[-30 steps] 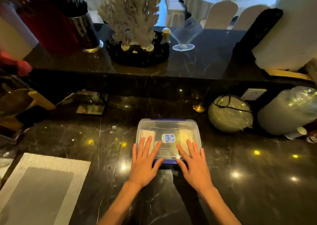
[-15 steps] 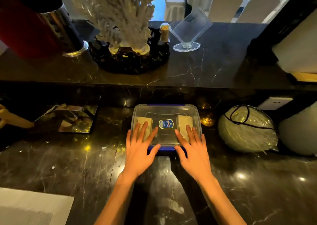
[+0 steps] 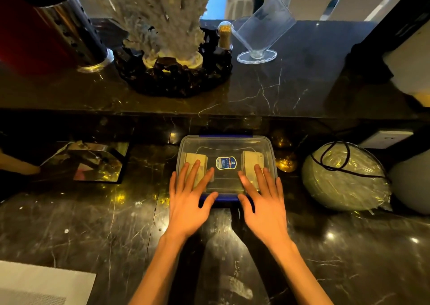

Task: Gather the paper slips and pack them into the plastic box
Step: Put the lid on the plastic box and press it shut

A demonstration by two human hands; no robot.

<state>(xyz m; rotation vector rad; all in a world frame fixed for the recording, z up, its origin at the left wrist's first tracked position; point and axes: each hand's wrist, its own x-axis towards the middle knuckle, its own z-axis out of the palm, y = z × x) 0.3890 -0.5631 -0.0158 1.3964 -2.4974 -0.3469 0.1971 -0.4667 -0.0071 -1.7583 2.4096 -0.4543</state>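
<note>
A clear plastic box [image 3: 226, 145] with blue clasps and a closed lid stands on the dark marble counter, a blue label at the lid's middle. Inside it lie two stacks of beige paper slips, one at the left [image 3: 195, 160] and one at the right [image 3: 251, 159]. My left hand [image 3: 188, 202] lies flat on the near left part of the lid, fingers spread. Flat on the near right part rests my right hand [image 3: 264, 203], fingers spread too. Both thumbs reach toward the blue front clasp [image 3: 223, 198]. Neither hand holds anything.
A raised marble ledge [image 3: 290, 90] behind the box carries a white coral ornament [image 3: 160, 18], a clear card stand [image 3: 260, 32] and a metal cylinder [image 3: 76, 30]. A wrapped round bundle with a black cord [image 3: 342, 176] sits right; a mirrored tray [image 3: 88, 162] left; a grey placemat [image 3: 35, 286] lower left.
The view has shifted, so the box and counter appear closer and higher in frame. Both hands stay flat on the lid, slid slightly further over it.
</note>
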